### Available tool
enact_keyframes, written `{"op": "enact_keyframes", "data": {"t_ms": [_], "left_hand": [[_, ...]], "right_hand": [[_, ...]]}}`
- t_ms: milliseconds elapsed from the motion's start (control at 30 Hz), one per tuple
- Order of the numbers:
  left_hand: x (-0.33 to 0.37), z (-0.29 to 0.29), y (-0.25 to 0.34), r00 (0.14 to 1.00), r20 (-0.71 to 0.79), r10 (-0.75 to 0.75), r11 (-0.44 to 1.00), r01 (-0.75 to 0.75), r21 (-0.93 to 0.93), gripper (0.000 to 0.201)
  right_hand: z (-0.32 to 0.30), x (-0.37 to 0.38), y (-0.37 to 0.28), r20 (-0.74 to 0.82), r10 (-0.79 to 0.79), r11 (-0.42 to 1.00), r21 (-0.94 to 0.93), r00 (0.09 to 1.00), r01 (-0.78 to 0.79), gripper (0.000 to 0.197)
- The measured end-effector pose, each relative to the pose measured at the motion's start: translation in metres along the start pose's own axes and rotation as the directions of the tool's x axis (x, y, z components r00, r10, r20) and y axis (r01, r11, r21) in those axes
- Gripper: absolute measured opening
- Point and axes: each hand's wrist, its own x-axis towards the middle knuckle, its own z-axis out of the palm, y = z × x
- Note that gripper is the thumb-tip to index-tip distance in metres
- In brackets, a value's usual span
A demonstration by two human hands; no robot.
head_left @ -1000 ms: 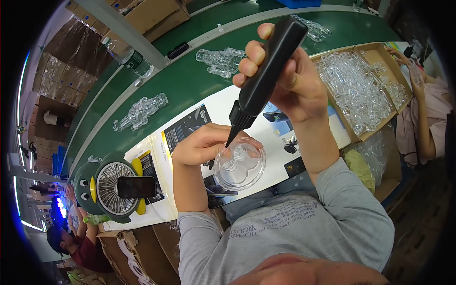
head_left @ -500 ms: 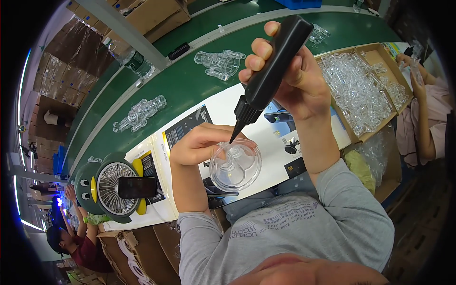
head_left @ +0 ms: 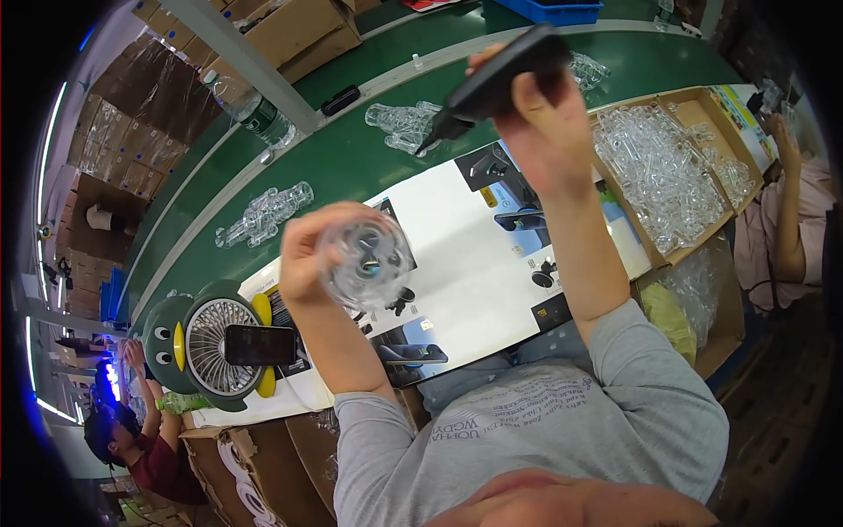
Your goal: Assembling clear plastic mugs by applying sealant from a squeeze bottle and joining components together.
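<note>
My left hand (head_left: 307, 255) is closed on the edge of a clear round plastic part (head_left: 367, 262), which is smeared by motion. In my right hand (head_left: 553, 123) is a black squeeze bottle (head_left: 505, 77), tilted so its pointed nozzle aims down and left. The nozzle tip overlaps a clear plastic assembly (head_left: 399, 123) on the green bench; whether they touch I cannot tell. Another clear assembly (head_left: 265, 213) lies left of it, and a third (head_left: 587, 72) sits behind my right hand. Printed white card sheets (head_left: 479, 290) spread beneath both hands.
At right, a cardboard tray (head_left: 660, 176) is heaped with small clear parts. A penguin-shaped fan (head_left: 211, 347) with a phone (head_left: 260, 345) before it stands at left. A water bottle (head_left: 255, 114) and a blue bin (head_left: 553, 10) are farther back. Co-workers sit on both sides.
My left hand has moved left with the clear part, turning it. My right hand has lifted the black bottle up and away from that part, tipping it flatter.
</note>
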Motion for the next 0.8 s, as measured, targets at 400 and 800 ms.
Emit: {"op": "enact_keyframes", "data": {"t_ms": [400,800], "left_hand": [[-0.010,-0.035,0.013,0.703,-0.709,0.054,0.982,-0.165,-0.088,0.047],[0.011,-0.021,-0.013,0.662,-0.749,0.028,0.983,-0.156,-0.101,0.054]], "right_hand": [[-0.026,-0.073,0.159,0.622,0.402,0.386,-0.781,0.672,0.491,0.036],[0.014,-0.055,0.134,0.209,0.324,0.780,-0.611,0.922,-0.136,0.055]]}}
